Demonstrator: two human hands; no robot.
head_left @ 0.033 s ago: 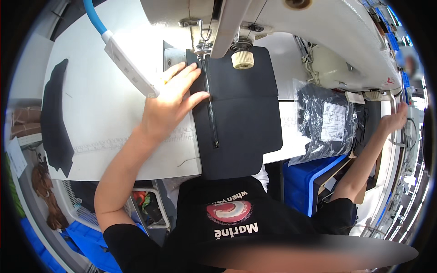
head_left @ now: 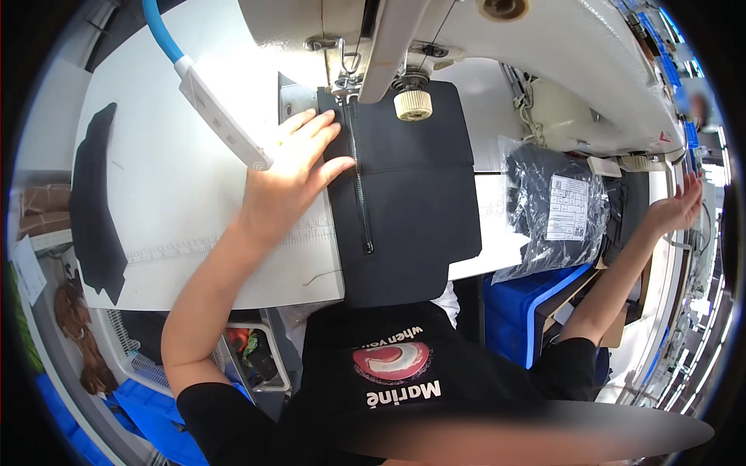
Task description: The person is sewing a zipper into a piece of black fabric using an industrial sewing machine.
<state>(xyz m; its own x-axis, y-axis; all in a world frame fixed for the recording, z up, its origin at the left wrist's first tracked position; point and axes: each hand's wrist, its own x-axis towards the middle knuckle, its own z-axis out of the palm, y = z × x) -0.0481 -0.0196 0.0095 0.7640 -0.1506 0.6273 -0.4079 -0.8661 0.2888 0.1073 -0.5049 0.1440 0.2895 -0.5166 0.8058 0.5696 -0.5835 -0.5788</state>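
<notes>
A dark piece of fabric (head_left: 420,210) with a zipper (head_left: 361,194) set along its left side lies flat under the sewing machine's presser foot (head_left: 346,93). My left hand (head_left: 291,167) rests palm down on its left edge, fingers stretched out and thumb apart, the thumb tip by the zipper. At the far right, my right hand (head_left: 676,208) is raised beside the end of the sewing machine (head_left: 622,85), its fingers extended and nothing seen in them. Whether it touches the machine I cannot tell. The fabric's front end hangs toward my lap.
A white lamp wand (head_left: 221,116) on a blue tube hangs beside my left wrist. On the white table (head_left: 194,279) lies a curved dark fabric piece (head_left: 99,206). To the right are a clear plastic bag (head_left: 536,225) of dark material and a blue bin (head_left: 513,311) below.
My right hand has turned slightly and its fingers have spread and lifted. My left hand and the fabric are nearly where they were.
</notes>
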